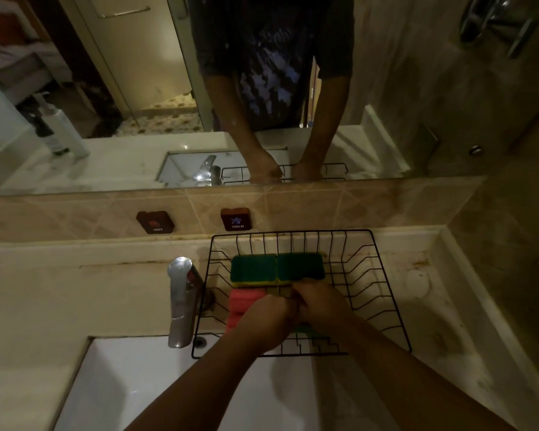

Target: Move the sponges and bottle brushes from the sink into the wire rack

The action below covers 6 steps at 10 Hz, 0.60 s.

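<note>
Step in hand: by my guess, settling a sponge into the black wire rack (296, 293), which sits on the pale stone worktop (433, 306) just at 3 o'clock of the chrome tap (181, 301).
Left hand: the left hand (266, 321) is curled into a loose fist over the rack's near half; what it grips, if anything, I cannot tell.
Right hand: the right hand (319, 301) is curled too, knuckles touching the left; a sliver of green shows under it, but I cannot tell whether it holds that.
Already in the rack: two dark green rectangular sponges with yellow undersides (277, 267) lie side by side at the rack's 12 o'clock; a pink ribbed sponge (241, 309) lies at its 9 o'clock, touching the left hand.
Sink: the white basin (131, 384) at 7 o'clock of the rack shows nothing in the part I can see; the arms hide some.
Bottle brushes: none visible anywhere.
Doing it well: lay the piece flat in the gap at 6 o'clock of the green pair, press lightly so the wires carry it, then lift both hands straight up so no sponge is dragged.
Risk: soft corners could snag on the wires.
</note>
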{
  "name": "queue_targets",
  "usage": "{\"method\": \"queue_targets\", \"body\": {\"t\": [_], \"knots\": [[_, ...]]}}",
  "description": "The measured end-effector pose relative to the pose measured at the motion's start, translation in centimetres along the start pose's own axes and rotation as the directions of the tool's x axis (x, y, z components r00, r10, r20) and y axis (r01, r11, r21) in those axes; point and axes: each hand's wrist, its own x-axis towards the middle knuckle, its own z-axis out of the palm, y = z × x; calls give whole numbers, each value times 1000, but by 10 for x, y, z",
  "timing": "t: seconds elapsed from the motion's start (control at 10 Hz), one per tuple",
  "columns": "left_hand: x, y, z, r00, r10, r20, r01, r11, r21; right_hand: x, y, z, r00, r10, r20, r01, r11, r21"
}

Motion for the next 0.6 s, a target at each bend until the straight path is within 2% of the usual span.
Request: {"method": "queue_targets", "body": {"t": [0.1, 0.2, 0.3, 0.4, 0.5, 0.6], "knots": [[-11, -2, -10, 999, 19, -42, -21, 999, -37, -12, -8, -3, 997, -18, -69, 19, 1000, 7], [-24, -3, -19, 998, -17, -54, 16, 1000, -16, -21, -24, -6, 993, -17, -120, 13, 999, -34], [-41, -6, -33, 988, -87, -131, 97, 993, 72, -38, -49, -12, 989, -25, -148, 15, 998, -68], [-70, -12, -41, 994, -13, -106, 10, 999, -34, -56, -76, -15, 978, -16, -210, -8, 993, -114], [-103, -20, -45, 992, -19, -124, 11, 998, -65, -80, -108, -16, 966, -6, -257, -22, 994, -105], [-139, -19, -59, 982, 18, -188, -37, 995, -97, -102, -137, -11, 973, -5, -230, -21, 994, -109]]}}
